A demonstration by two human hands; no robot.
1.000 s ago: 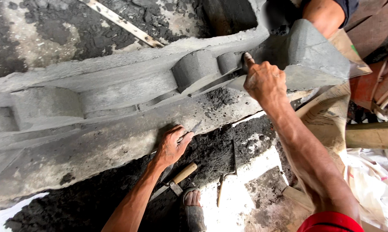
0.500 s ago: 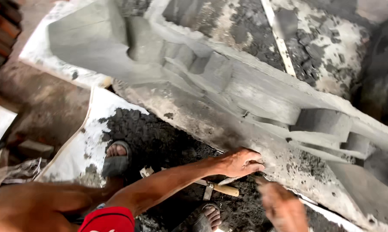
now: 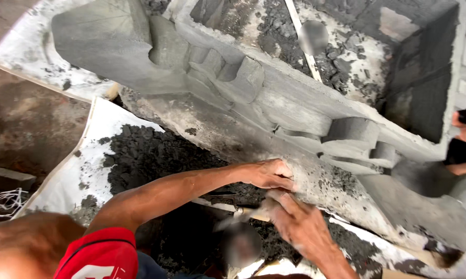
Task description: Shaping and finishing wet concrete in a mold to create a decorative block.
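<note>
The left hand (image 3: 268,174) is resting on the near edge of the long grey cement shape (image 3: 274,103), with its fingers curled and pressed together. The right hand (image 3: 301,227) is hanging just below it, near a wooden handle (image 3: 227,207) lying on dark cement mix (image 3: 145,155); I cannot tell if its fingers are pinching anything

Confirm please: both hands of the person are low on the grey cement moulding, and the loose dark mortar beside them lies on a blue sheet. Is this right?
Not quite. The sheet under the loose dark mortar is white, not blue; the head view shows it. The rest holds: the left hand and the right hand are low on the grey cement moulding.
</note>
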